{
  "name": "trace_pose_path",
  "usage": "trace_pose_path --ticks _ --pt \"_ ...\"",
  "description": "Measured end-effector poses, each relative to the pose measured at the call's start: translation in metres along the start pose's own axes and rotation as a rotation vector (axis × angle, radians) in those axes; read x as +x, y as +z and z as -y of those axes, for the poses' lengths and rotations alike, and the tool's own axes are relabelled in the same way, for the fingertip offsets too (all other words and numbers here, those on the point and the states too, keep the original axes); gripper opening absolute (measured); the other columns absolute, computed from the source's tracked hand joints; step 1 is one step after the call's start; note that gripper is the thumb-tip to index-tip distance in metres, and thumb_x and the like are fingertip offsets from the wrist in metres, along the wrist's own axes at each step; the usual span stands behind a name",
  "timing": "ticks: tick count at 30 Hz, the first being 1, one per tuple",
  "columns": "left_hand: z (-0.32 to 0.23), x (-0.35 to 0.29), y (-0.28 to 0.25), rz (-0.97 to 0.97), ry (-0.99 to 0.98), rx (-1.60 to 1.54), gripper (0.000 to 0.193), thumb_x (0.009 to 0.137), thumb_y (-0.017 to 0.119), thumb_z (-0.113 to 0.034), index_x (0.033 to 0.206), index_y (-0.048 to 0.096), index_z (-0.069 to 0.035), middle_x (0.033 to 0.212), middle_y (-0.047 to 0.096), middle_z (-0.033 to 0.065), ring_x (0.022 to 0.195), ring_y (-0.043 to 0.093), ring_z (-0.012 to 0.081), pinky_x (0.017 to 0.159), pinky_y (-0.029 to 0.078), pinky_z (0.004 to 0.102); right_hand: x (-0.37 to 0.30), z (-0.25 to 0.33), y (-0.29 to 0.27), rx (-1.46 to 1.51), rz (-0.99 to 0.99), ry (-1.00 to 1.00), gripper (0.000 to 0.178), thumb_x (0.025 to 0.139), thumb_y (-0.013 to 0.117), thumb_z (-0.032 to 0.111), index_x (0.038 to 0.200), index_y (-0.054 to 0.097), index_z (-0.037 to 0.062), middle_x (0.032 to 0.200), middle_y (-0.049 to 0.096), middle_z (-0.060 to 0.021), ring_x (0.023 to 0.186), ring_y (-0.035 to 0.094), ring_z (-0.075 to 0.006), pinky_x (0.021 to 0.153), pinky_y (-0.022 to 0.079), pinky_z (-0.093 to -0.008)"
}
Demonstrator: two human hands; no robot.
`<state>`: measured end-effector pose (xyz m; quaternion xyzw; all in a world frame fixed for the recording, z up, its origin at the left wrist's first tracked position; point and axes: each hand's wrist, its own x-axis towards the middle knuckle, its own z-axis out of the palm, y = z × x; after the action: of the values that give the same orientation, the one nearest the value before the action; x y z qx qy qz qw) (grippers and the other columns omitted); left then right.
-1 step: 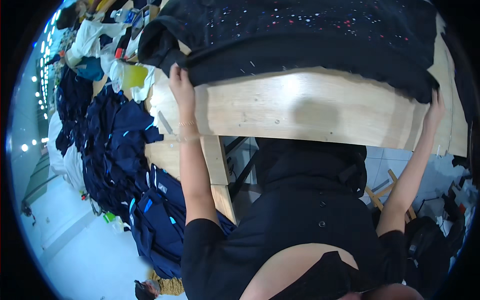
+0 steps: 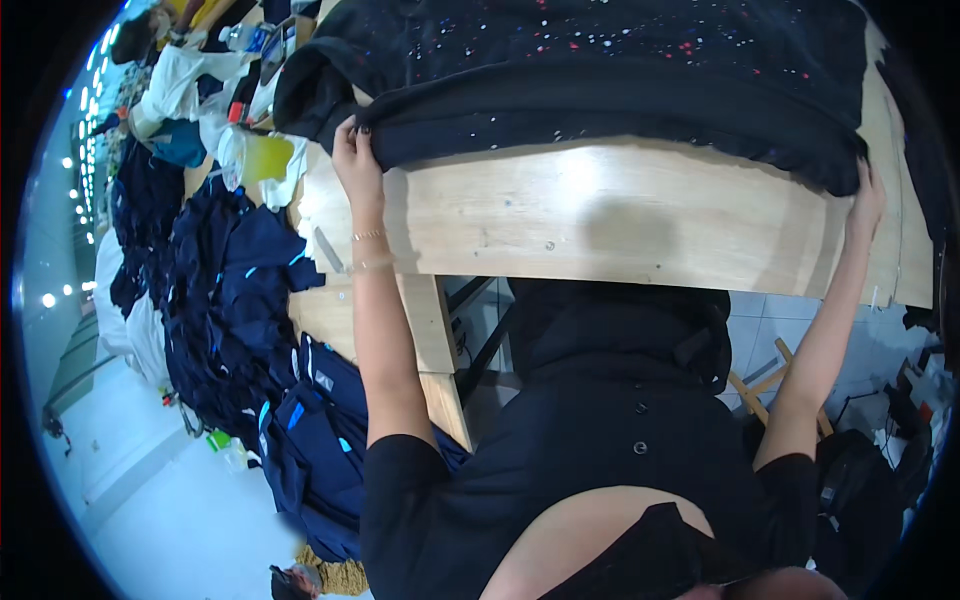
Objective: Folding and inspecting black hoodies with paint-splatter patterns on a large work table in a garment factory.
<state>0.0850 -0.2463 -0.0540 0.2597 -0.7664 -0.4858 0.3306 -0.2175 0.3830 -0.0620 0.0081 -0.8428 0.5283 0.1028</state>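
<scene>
A black garment (image 2: 620, 45) speckled with white, red and blue dots lies spread over the wooden table (image 2: 520, 215). Its kind cannot be told, since its far part runs out of view. Along the near side, a band of it forms a long rolled or folded edge. My left hand (image 2: 357, 165) pinches this edge at its left end, beside a bunched, darker part of the cloth. At the opposite end, my right hand (image 2: 868, 195) grips the near right corner with fingers closed. Between my hands the edge sags slightly across the table top.
A heap of dark navy garments (image 2: 225, 290) fills the left side. Behind it stand a clear container of yellow liquid (image 2: 262, 158), white cloths (image 2: 185, 85) and a water bottle (image 2: 245, 38). Other people show at the far left and lower left. A wooden stool (image 2: 770, 385) stands at right.
Both hands have shifted slightly away from me with the near edge. More speckled cloth now shows along that edge, below the fold.
</scene>
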Motion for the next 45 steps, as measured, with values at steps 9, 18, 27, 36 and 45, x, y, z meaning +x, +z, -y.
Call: trace_pose_path --ticks 9,18,27,36,45 --pt "0.056 0.039 0.02 -0.036 -0.257 -0.289 0.018 0.09 0.061 -0.004 0.107 0.055 -0.001 0.096 0.063 0.0069 0.087 0.058 0.0111 0.08 0.046 0.0218 0.06 -0.064 0.023 0.251 0.028 0.214 0.027 0.09 0.063 0.014 0.11 0.066 -0.0023 0.104 0.067 -0.0056 0.095 0.059 -0.01 0.086 0.042 -0.021" --pt "0.052 0.035 0.023 -0.01 -0.254 -0.34 0.016 0.093 0.058 -0.008 0.108 0.055 -0.002 0.091 0.062 0.0031 0.079 0.057 0.0077 0.075 0.046 0.0189 0.051 -0.063 0.039 -0.091 -0.163 -0.115 0.029 0.092 0.062 0.025 0.096 0.068 -0.0029 0.077 0.066 -0.0065 0.077 0.052 -0.0057 0.073 0.043 -0.0228" --pt "0.047 0.038 0.032 0.016 -0.215 -0.328 0.015 0.093 0.059 -0.01 0.105 0.058 -0.001 0.092 0.065 0.0024 0.085 0.057 0.0067 0.078 0.044 0.0185 0.038 -0.033 0.048 -0.839 -0.232 -0.153 0.027 0.096 0.046 0.035 0.108 0.067 0.0233 0.086 0.066 -0.0198 0.081 0.064 -0.0404 0.067 0.05 -0.047" --pt "-0.019 -0.02 -0.019 0.274 -0.163 -0.222 0.029 0.098 0.047 -0.012 0.12 0.057 0.004 0.112 0.061 0.0061 0.105 0.054 0.0133 0.095 0.04 0.0253 -0.028 -0.005 -0.04 0.353 0.082 -0.032 0.026 0.098 0.048 0.017 0.101 0.065 -0.0028 0.102 0.067 -0.0119 0.103 0.06 -0.0193 0.091 0.044 -0.0302" --pt "-0.054 -0.069 -0.054 0.913 -0.43 0.431 0.016 0.089 0.06 -0.009 0.091 0.067 0.004 0.084 0.065 0.007 0.083 0.056 0.0129 0.08 0.043 0.0276 -0.124 0.05 -0.074 -0.381 0.589 0.296 0.016 0.084 0.053 -0.001 0.089 0.067 -0.0071 0.094 0.07 -0.0163 0.104 0.063 -0.0236 0.085 0.047 -0.03"
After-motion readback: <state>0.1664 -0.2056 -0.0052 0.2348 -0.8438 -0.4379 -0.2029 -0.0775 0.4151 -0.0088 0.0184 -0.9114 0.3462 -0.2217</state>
